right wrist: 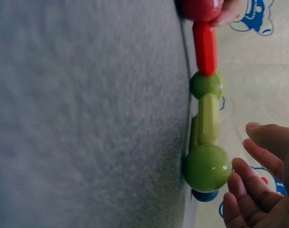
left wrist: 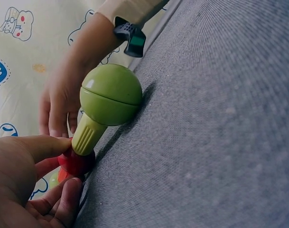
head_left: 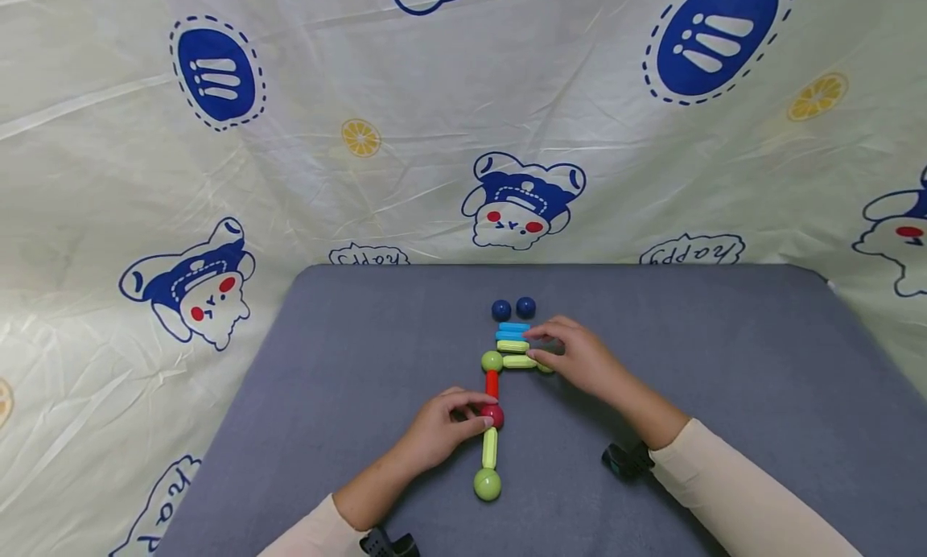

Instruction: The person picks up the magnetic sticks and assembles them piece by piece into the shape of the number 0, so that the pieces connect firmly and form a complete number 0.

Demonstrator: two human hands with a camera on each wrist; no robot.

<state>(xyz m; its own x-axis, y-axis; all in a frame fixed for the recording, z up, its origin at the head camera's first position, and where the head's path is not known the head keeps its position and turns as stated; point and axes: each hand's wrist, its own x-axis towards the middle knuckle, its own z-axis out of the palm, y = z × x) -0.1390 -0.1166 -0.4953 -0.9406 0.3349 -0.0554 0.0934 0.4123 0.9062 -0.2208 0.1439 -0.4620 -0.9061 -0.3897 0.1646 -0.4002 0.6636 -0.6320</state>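
Observation:
My left hand (head_left: 443,430) holds a red ball (head_left: 494,415) between thumb and fingers. Toward me, a yellow-green rod (head_left: 490,448) joins it to a large green ball (head_left: 488,484). On the far side a red rod (head_left: 492,386) leads to a green corner ball (head_left: 492,361). From there another yellow-green rod (head_left: 517,362) runs right to a green end ball (right wrist: 207,168). My right hand (head_left: 579,357) is beside that end ball, its fingers spread and gripping nothing in the right wrist view. Its fingertips overlap the loose rods in the head view.
Just beyond the joined pieces lie a loose yellow-green rod (head_left: 511,347) and two light blue rods (head_left: 510,332). Two dark blue balls (head_left: 501,310) sit behind them. Everything rests on a grey cloth-covered table (head_left: 348,364); a printed curtain (head_left: 420,203) hangs behind its far edge.

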